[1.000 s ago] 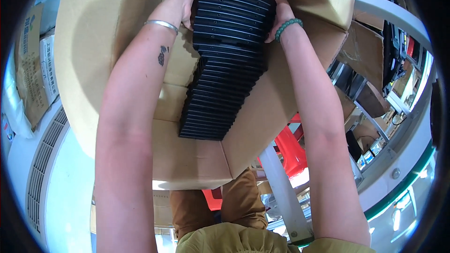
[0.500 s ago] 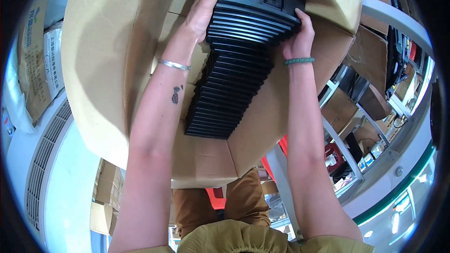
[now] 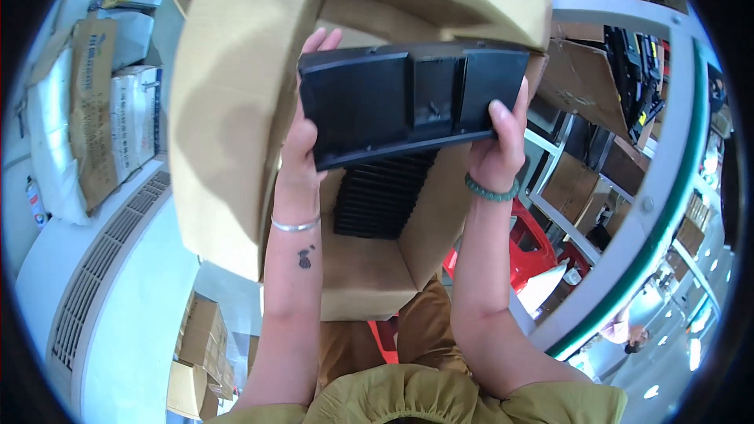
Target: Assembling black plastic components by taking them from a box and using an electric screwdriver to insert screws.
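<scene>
The black plastic tray (image 3: pixel 408 102) hides the left hand (image 3: pixel 302 137) palm; both it and the right hand (image 3: pixel 499 149) clamp its ends, above a tray stack (image 3: pixel 381 196) half-buried in the cardboard box (image 3: pixel 228 110).

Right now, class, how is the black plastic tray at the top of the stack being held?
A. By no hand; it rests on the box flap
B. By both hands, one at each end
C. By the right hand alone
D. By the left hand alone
B: the left hand grips the black plastic tray at one end and the right hand at the other, above the open cardboard box.
</scene>
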`<action>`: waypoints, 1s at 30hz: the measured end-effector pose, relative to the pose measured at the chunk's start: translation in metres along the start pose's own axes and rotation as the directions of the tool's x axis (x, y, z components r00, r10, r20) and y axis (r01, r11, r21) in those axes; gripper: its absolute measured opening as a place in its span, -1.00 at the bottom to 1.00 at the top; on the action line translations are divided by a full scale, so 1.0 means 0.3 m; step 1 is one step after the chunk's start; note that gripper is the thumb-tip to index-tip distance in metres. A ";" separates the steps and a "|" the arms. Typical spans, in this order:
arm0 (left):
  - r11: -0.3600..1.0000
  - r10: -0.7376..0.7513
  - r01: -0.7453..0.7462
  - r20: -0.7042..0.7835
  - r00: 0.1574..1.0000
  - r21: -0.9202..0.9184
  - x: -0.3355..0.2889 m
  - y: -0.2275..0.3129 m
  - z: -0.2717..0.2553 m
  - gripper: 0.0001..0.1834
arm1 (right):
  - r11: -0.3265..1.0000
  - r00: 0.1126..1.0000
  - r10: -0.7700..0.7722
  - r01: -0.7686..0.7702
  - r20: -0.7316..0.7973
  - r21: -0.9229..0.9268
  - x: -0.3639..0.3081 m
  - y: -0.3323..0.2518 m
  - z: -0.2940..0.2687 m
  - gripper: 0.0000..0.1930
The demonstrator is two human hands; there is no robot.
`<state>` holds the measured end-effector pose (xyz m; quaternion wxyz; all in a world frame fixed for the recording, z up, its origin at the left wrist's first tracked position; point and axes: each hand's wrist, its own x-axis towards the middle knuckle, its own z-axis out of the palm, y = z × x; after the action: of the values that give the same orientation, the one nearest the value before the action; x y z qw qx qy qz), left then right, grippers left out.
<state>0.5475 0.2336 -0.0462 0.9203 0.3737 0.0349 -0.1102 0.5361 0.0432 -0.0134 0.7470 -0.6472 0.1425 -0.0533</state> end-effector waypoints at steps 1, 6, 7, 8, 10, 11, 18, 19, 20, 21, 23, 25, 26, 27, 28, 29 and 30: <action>1.000 -0.008 0.008 -0.006 1.000 0.028 -0.029 0.064 0.036 0.24 | 1.000 0.999 -0.028 0.028 0.020 0.010 -0.038 -0.058 0.023 -0.45; 0.993 0.105 -0.111 0.139 0.985 0.043 -0.197 0.312 0.224 0.22 | 0.990 0.988 -0.137 0.139 0.076 -0.025 -0.222 -0.341 0.068 -0.19; 0.991 0.113 -0.124 0.175 0.978 0.053 -0.229 0.359 0.293 0.22 | 0.985 0.983 -0.171 0.172 0.062 -0.011 -0.263 -0.407 0.051 -0.19; 0.992 0.098 -0.110 0.161 0.982 0.068 -0.270 0.414 0.365 0.19 | 0.984 0.984 -0.173 0.170 0.047 0.061 -0.309 -0.472 0.050 -0.17; 0.988 0.091 -0.111 0.175 0.980 0.107 -0.357 0.513 0.474 0.09 | 0.977 0.983 -0.173 0.164 0.055 0.133 -0.404 -0.614 0.051 -0.13; 0.985 0.099 -0.125 0.198 0.975 0.121 -0.401 0.547 0.523 0.09 | 0.971 0.979 -0.196 0.187 0.049 0.150 -0.454 -0.682 0.052 -0.13; 0.966 0.097 -0.150 0.243 0.965 0.210 -0.656 0.539 0.936 0.06 | 0.939 0.976 -0.192 0.152 0.104 0.309 -0.683 -0.983 -0.220 -0.19; 0.973 0.103 -0.147 0.237 0.966 0.177 -0.695 0.509 1.004 0.04 | 0.939 0.967 -0.221 0.177 0.125 0.296 -0.714 -1.008 -0.294 -0.20; 0.980 0.104 -0.140 0.235 0.967 0.143 -0.731 0.471 1.073 0.02 | 0.938 0.958 -0.251 0.204 0.142 0.281 -0.745 -1.034 -0.373 -0.21; 0.982 0.086 -0.126 0.253 0.964 0.144 -0.768 0.420 1.136 0.02 | 0.936 0.959 -0.257 0.216 0.117 0.279 -0.775 -1.056 -0.455 -0.21; 0.993 0.105 -0.115 0.204 0.973 0.039 -0.830 0.320 1.251 -0.03 | 0.937 0.969 -0.229 0.194 0.092 0.290 -0.848 -1.101 -0.609 -0.32; 0.991 0.009 -0.035 0.194 0.981 0.129 -0.868 0.230 1.351 -0.08 | 0.974 0.985 -0.163 0.151 0.060 0.168 -0.917 -1.151 -0.754 -0.34; 0.993 -0.023 -0.003 0.223 0.974 0.116 -0.880 0.185 1.369 -0.09 | 0.974 0.980 -0.180 0.167 0.082 0.151 -0.938 -1.163 -0.818 -0.34; 0.994 -0.050 0.024 0.257 0.965 0.106 -0.890 0.147 1.386 -0.10 | 0.974 0.979 -0.183 0.168 0.087 0.153 -0.958 -1.184 -0.867 -0.32; 0.995 -0.061 0.038 0.272 0.960 0.091 -0.913 0.122 1.420 -0.14 | 0.973 0.980 -0.172 0.152 0.104 0.175 -0.973 -1.188 -0.905 -0.29; 0.995 -0.087 0.069 0.289 0.953 0.074 -0.932 0.085 1.444 -0.19 | 0.973 0.982 -0.156 0.133 0.109 0.189 -0.996 -1.188 -0.955 -0.25; 0.987 -0.160 0.154 0.287 0.944 0.046 -0.948 0.053 1.412 -0.25 | 0.975 0.984 -0.157 0.140 0.087 0.174 -1.022 -1.204 -0.988 -0.26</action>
<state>0.2668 0.0003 0.3106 0.8995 0.3600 -0.0718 -0.2370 0.1981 -0.2145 0.3496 0.7988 -0.5929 0.0510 -0.0881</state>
